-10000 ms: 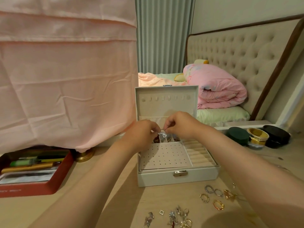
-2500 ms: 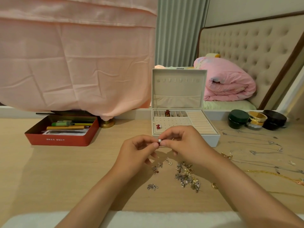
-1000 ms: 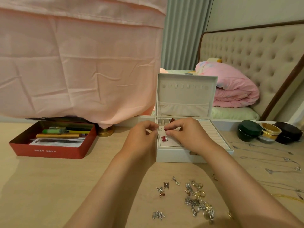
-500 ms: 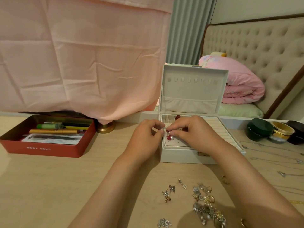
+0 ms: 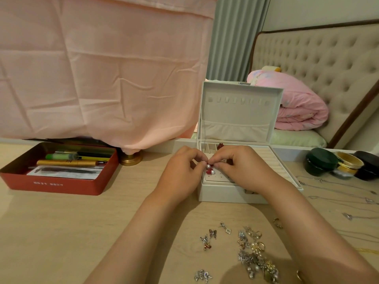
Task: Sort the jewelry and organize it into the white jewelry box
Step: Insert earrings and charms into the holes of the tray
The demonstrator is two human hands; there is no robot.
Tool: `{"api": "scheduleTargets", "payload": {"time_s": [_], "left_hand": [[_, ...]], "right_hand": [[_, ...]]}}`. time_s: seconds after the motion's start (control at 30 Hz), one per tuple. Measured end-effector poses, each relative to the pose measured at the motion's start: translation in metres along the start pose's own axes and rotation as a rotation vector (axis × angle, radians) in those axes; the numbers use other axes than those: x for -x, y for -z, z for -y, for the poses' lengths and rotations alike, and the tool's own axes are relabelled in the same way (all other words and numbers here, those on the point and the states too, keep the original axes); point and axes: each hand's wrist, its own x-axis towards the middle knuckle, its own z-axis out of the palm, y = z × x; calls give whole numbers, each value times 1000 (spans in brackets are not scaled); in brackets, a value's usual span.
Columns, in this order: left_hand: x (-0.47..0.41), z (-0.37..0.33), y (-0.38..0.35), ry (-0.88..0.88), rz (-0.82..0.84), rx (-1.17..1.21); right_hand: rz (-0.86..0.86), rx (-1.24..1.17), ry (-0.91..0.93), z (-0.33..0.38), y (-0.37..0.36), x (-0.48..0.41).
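Vs 2.5 s ago: hands were low over the table [image 5: 61, 222] in front of the box, pinching a pearl stud; now both sit up over the white jewelry box [image 5: 229, 194], on the near-left corner of its perforated earring panel [image 5: 218, 177]. Vs 0.5 s ago: pose nearly the same, and two pearls now show at the panel. Left hand [image 5: 181, 174] comes in from 7 o'clock, knuckles up, thumb and index curled, tips meeting the right hand's tips. Right hand [image 5: 240, 169] comes in from 5 o'clock, fingers curled down, and hides most of the panel. Both pinch at the pearl stud [image 5: 208, 166] right at the joined fingertips; cannot tell which hand bears it or if the post is in a hole. Second pearl stud [image 5: 212, 172] lies just at 5 o'clock of it, touching or next to a red stud [image 5: 208, 171] on the panel. Box lid [image 5: 240, 111] stands upright at 12 o'clock. Loose jewelry pile [image 5: 255, 257] is on the table at 5 o'clock of the view, chains [image 5: 338, 186] at 3 o'clock, near three jars [image 5: 320, 162]. Red tin [image 5: 55, 184] is at 9 o'clock, under a pink cloth [image 5: 102, 68].
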Motion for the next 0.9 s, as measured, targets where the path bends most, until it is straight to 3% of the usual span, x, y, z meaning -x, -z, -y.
{"api": "scheduleTargets", "payload": {"time_s": [0.33, 0.57, 0.73, 0.9], "left_hand": [[8, -18, 14, -23, -19, -37], [39, -44, 34, -210, 95, -114], [68, -43, 34, -80, 341, -254], [82, -25, 28, 18, 454, -323]], "right_hand": [[-107, -20, -15, 20, 27, 26], [235, 45, -64, 45, 31, 74], [389, 201, -43, 52, 4, 93], [363, 330, 42, 52, -11, 94]]}}
